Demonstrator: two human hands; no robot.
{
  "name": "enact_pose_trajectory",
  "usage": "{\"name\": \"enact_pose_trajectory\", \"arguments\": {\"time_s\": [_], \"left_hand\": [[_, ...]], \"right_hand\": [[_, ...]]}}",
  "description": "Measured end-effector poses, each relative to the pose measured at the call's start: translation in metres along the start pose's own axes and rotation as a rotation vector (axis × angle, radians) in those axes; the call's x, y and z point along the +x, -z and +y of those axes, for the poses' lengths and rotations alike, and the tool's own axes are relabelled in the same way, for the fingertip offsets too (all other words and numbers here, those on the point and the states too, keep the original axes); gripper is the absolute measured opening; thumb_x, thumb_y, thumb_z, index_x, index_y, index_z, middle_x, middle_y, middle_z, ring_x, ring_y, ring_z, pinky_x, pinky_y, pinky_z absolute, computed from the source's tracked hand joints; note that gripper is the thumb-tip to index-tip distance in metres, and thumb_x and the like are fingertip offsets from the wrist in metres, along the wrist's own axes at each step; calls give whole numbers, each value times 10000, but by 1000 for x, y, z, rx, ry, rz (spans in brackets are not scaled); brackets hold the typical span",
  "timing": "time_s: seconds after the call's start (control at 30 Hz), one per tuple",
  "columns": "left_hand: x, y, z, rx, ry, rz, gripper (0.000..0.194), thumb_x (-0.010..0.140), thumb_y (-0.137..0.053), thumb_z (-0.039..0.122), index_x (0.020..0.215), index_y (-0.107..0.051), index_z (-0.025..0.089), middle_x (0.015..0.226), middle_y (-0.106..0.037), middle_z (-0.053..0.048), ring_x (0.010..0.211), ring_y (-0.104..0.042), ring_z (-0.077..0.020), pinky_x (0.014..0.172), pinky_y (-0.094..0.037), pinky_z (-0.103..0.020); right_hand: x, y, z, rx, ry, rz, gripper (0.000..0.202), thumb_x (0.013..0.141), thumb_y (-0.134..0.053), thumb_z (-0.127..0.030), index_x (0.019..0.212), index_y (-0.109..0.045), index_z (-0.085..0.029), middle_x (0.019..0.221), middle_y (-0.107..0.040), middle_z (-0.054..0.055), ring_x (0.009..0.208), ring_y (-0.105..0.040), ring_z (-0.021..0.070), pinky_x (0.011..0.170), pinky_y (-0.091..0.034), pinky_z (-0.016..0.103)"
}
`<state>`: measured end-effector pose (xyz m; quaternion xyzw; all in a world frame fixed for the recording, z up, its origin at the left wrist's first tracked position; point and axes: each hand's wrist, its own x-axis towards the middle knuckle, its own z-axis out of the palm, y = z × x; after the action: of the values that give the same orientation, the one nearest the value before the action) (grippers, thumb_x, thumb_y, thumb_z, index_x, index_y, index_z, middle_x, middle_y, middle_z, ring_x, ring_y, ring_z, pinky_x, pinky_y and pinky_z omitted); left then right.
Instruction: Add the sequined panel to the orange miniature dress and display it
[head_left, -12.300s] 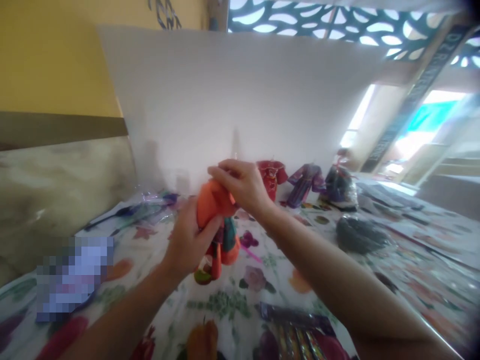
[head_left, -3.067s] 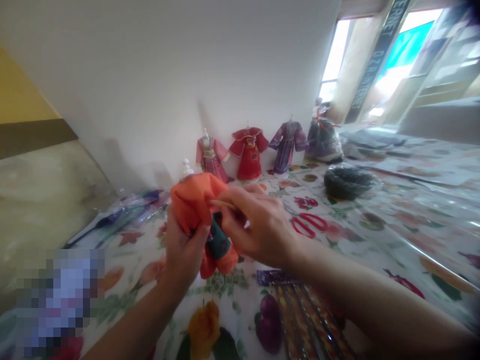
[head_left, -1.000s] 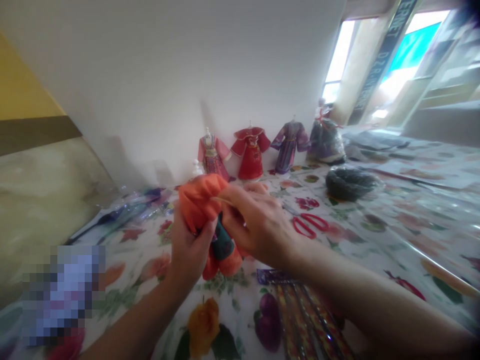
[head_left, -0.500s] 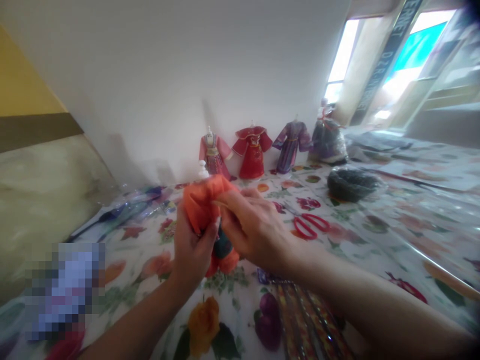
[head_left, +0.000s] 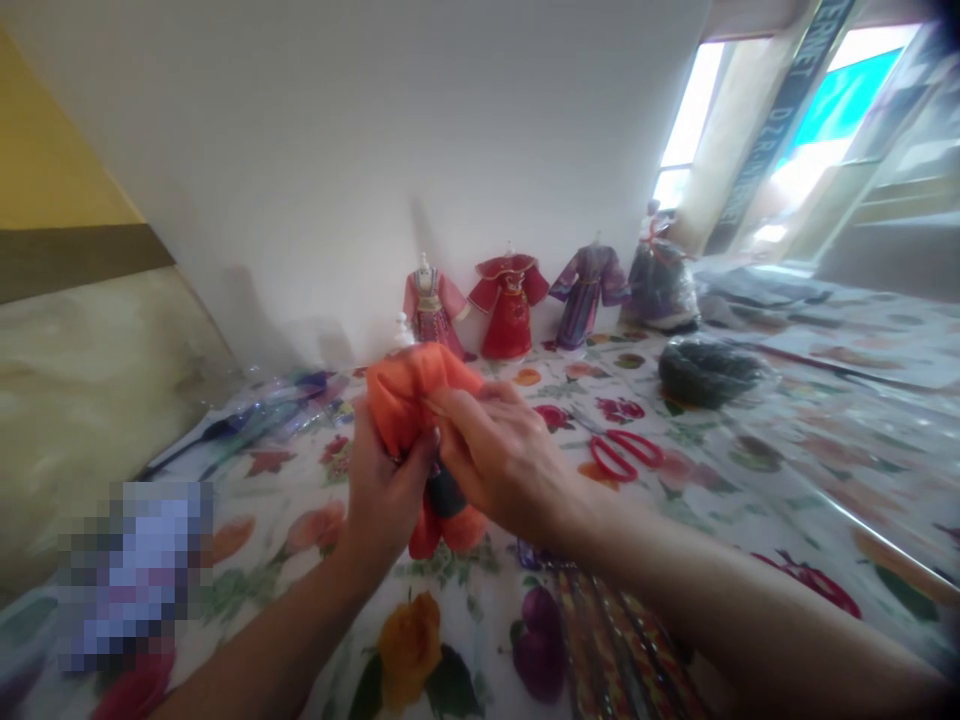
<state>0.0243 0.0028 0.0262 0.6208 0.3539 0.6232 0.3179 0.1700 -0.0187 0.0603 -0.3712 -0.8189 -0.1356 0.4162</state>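
Above the white tablecloth printed with fruit and flowers (head_left: 480, 650), a bunched piece of bright orange cloth (head_left: 397, 400) is between the two hands, a dark green fabric panel (head_left: 448, 495) and rounded orange lobes (head_left: 466, 528) below it. Left hand (head_left: 386, 490): thumb closed over the cloth, gripping from the left. Right hand (head_left: 506, 455): thumb and forefinger pinching the front fold. Change: the thin pale sliver at these fingertips a second ago is now hardly discernible; whether still held, cannot tell. Reading: probably fine work at one spot, left grip steadying. Red-handled scissors (head_left: 626, 455) lie apart, beyond the right hand
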Motion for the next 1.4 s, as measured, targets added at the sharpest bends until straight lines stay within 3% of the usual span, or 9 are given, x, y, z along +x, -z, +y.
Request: {"name": "enact_pose_trajectory", "arguments": {"time_s": [0.13,0.4,0.63,0.83,1.23,1.4], "left_hand": [[0,1,-2,28,24,9,311,783,-718,180,1018,-516,205,875,-553,13,750,-529,-143,672,-457,-263],[1,1,-4,23,10,11,345,762,-683,132,1047,-509,215,904,-552,18,768,-520,-142,696,-455,-268],[-1,0,2,61,36,36,318,780,-640,154,1059,-502,218,858,-534,26,752,-531,-142,673,-452,-269],[-3,1,2,94,2,33,221,813,-654,210,945,-478,224,777,-523,42,669,-529,-131,591,-440,-256],[-1,-1,-3,87,-14,46,281,835,-672,219,1068,-516,215,887,-594,12,788,-593,-159,706,-482,-292],[-1,0,-2,72,-4,42,257,830,-686,210,1030,-525,221,834,-582,24,729,-575,-149,653,-476,-277]], "right_hand": [[1,3,-4,86,-14,14,162,930,-410,-98,1003,-545,-149,646,-588,-5,630,-536,149,712,-473,305],[0,5,-6,85,35,103,117,943,-464,-91,962,-537,-181,679,-606,2,641,-543,138,721,-510,295],[0,15,-8,74,43,268,127,938,-529,-100,1028,-558,-186,726,-592,-11,640,-559,113,627,-482,259],[2,8,-1,27,38,220,112,941,-529,-100,1008,-556,-185,734,-594,-7,661,-550,126,674,-484,286],[-1,-4,7,138,-25,152,107,945,-509,-117,1017,-563,-175,800,-650,8,676,-588,121,611,-457,259],[-1,2,5,213,-68,166,119,929,-523,-112,999,-588,-184,771,-653,-3,662,-601,121,619,-479,260]]}}
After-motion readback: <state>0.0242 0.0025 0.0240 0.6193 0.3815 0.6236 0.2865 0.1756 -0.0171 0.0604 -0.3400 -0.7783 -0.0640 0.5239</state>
